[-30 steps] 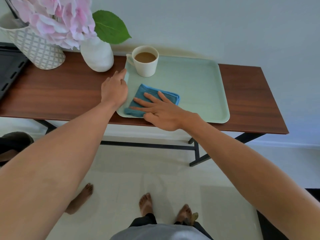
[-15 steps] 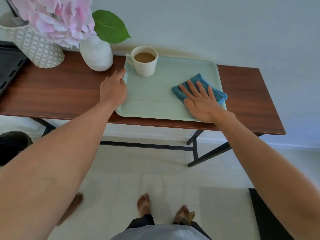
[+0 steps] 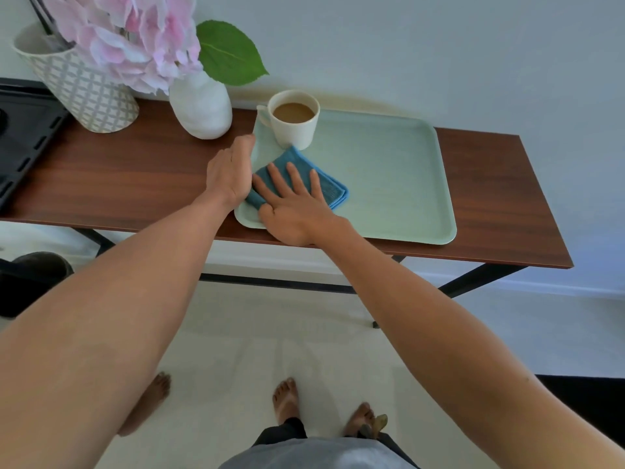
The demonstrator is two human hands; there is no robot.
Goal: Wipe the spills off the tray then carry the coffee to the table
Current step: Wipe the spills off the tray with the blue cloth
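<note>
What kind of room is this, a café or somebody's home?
Most likely a home: a narrow wooden console table against a plain wall, a white vase of pink flowers, and bare feet on a tiled floor.

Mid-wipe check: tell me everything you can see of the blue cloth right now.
The blue cloth looks like soft microfibre, folded into a rough square with layered edges showing at its right corner. It lies flat on the near-left part of the pale green tray, one corner pointing at the base of the coffee mug, close to or touching it. The right hand presses on it, fingers spread; the left hand rests on the tray's left edge beside it.
</note>
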